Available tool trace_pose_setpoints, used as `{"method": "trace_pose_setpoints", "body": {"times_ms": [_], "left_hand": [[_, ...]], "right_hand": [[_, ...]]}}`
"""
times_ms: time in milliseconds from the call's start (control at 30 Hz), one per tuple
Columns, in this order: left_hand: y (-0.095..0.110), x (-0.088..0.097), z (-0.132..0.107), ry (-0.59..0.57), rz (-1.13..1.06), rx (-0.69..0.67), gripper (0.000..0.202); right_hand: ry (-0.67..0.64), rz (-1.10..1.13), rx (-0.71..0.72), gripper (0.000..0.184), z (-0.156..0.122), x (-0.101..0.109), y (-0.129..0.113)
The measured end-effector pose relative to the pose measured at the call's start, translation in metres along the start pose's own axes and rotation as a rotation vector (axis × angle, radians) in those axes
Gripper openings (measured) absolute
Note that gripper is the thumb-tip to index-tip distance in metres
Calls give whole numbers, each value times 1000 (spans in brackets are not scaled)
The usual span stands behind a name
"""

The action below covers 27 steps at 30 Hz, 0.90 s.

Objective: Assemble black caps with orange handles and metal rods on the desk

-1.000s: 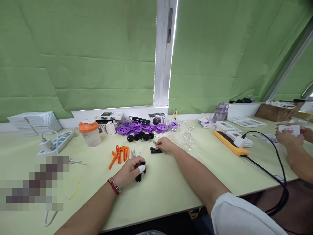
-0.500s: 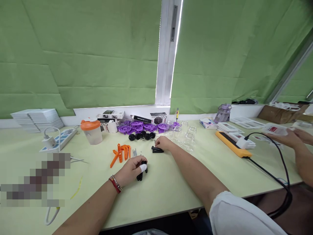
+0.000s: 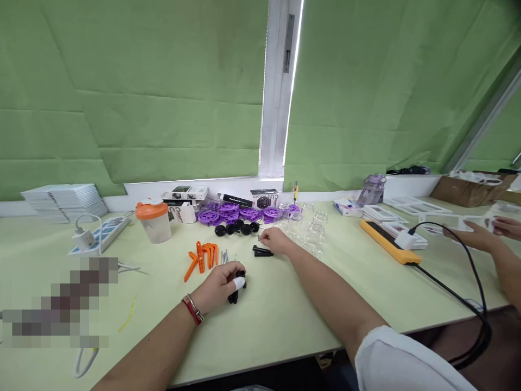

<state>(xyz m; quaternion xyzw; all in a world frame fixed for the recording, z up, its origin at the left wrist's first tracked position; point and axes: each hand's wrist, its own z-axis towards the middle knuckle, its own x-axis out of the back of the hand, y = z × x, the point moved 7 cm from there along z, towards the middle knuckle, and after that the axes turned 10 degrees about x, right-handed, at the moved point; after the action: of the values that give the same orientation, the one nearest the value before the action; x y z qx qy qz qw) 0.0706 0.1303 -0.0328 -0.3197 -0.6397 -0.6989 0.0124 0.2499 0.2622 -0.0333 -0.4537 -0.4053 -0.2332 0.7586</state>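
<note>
My left hand (image 3: 223, 282), a white wrap on its thumb, is closed around a small black plastic part (image 3: 241, 275). More black pieces (image 3: 233, 297) lie under and beside it. Farther forward, my right hand (image 3: 274, 239) has its fingertips pinched together beside a tiny metallic bit (image 3: 259, 237); whether the fingers hold it is unclear. Just below that hand lie two black stick-like parts (image 3: 262, 251). Between my hands and to the left are thin metal rods (image 3: 224, 256) and orange plastic hooks (image 3: 209, 254). Behind them sit round black pieces (image 3: 230, 228) and purple openwork discs (image 3: 209, 215).
Clear cups (image 3: 315, 231) stand right of my right hand. An orange-lidded cup (image 3: 153, 221) and white power strip (image 3: 112, 228) are at left. A yellow power strip (image 3: 386, 241) with black cable lies at right, near a co-worker's hands (image 3: 472, 236) holding a translucent white tray.
My right hand has shifted slightly away from the black sticks, its fingertips still pinched. My left hand keeps its grip. The co-worker's hands have moved left and lower with a translucent piece.
</note>
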Motion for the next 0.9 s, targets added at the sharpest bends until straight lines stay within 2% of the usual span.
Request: {"method": "trace_pose_setpoints", "body": {"times_ms": [100,233,333,400,900], "left_hand": [[2,0,0,-5,-13,7,21],[3,-2,0,-23,-29,4,21],[5,-3,0,-35,-15,-26,22],[7,-2,0,-28,10,-50,24],[10,-5,0,-42,69,-62,30]], "right_hand": [[53,117,27,14,-15,2,-16],[112,357,209,12,-50,1,-68],[88,377,376,9,-76,-2,-107],[94,348,427,10,-87,-3,-120],[110,324,424,13,-91,-6,-121]]}}
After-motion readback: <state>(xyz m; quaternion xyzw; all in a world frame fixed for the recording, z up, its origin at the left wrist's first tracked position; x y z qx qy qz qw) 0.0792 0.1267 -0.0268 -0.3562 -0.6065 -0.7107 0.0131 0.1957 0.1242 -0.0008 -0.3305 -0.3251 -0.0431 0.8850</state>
